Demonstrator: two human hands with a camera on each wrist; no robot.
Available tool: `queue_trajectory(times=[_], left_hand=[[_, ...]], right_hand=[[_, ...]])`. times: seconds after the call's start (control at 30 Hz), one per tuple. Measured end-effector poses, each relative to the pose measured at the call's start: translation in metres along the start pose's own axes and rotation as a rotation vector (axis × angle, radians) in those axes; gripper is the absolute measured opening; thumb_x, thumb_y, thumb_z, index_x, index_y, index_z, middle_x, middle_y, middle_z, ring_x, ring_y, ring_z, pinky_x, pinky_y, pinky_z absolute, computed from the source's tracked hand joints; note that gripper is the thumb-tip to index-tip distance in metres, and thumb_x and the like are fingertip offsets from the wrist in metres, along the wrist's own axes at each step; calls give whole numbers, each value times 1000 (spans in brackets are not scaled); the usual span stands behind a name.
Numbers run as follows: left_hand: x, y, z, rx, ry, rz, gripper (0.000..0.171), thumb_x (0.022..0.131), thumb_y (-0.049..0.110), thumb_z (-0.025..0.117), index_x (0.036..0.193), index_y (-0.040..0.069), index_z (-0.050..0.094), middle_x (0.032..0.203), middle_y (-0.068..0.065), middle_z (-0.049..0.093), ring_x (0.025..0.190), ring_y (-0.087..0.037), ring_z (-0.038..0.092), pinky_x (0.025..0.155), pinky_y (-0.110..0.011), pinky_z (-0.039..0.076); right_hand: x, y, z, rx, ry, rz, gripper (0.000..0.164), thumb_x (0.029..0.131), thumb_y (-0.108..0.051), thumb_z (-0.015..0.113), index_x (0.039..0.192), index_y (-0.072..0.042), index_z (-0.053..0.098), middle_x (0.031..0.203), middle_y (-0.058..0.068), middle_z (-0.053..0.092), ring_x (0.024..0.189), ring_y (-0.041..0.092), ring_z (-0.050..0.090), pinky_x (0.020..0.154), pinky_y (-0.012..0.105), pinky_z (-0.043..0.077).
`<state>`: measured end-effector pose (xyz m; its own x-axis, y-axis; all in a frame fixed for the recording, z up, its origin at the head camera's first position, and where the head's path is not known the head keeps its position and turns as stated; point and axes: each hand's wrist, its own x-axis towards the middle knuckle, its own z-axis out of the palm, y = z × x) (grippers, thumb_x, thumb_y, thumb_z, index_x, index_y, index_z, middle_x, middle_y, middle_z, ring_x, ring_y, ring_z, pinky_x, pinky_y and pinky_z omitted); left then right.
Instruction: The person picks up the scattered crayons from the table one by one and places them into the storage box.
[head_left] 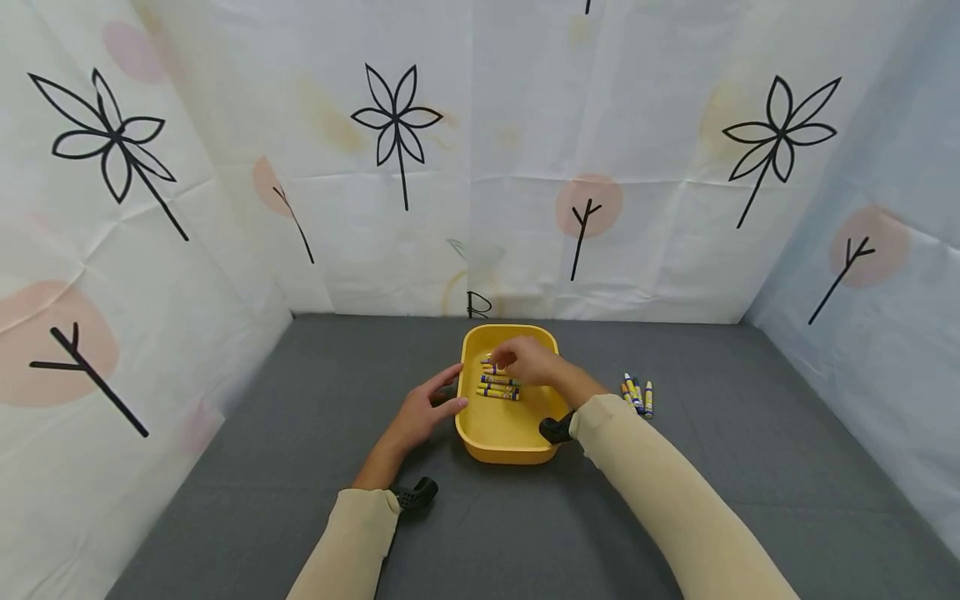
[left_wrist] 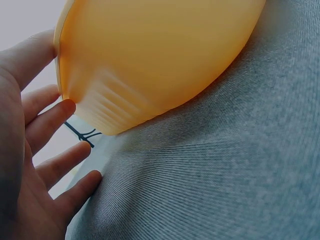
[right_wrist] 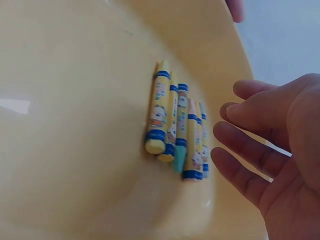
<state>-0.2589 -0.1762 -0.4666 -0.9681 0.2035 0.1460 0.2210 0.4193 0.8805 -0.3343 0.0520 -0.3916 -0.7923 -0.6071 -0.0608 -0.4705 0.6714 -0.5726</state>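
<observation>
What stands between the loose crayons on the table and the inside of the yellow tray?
In the head view, the person's right forearm crosses between the loose crayons and the yellow tray. The tray's own raised side stands there too. Nothing else visible blocks that gap.

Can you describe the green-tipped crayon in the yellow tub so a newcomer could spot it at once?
On the grey cloth tabletop stands a yellow, rounded-rectangular plastic tub. Inside lies a side-by-side row of slim, blue-banded crayons. In the right wrist view, the green-tipped crayon is third from the left, its tip pointing down, opposite to the crayons either side.
</observation>
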Motion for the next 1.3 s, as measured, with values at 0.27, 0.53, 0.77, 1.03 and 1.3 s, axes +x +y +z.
queue_trajectory(times=[0.27,0.53,0.77,1.03,1.3], left_hand=[[-1,1,-1,-17,-9,-7,58,93,29,67,147,28,45,146,-6,46,124,-34,51,100,-56,40],[0,-1,0,-25,-4,-12,61,92,29,68,148,24,43,148,-9,44,124,-36,50,100,-56,40],[0,-1,0,-1,-3,-16,59,92,33,68,147,30,45,146,-6,46,121,-34,53,98,-54,42],[0,-2,0,3,-4,-14,60,92,33,68,147,28,45,146,-6,46,121,-34,53,98,-54,43],[2,-3,0,3,-6,-22,59,92,34,67,147,30,45,146,-6,46,122,-34,52,98,-54,42]], right_hand=[[-18,7,-18,24,123,24,25,94,0,60,118,-2,66,111,10,66,105,25,61,90,38,50],[-40,35,-37,32,271,60,23,95,-4,61,116,1,66,109,13,66,101,30,61,84,42,51],[-64,53,-46,28,348,87,21,95,-10,63,114,-1,67,106,13,65,97,30,61,81,45,52],[-87,77,-43,26,359,81,19,93,-4,63,111,1,67,104,16,65,93,32,62,77,45,53],[-107,96,-43,17,341,159,22,93,-2,62,114,6,64,105,20,63,87,33,62,64,39,53]])
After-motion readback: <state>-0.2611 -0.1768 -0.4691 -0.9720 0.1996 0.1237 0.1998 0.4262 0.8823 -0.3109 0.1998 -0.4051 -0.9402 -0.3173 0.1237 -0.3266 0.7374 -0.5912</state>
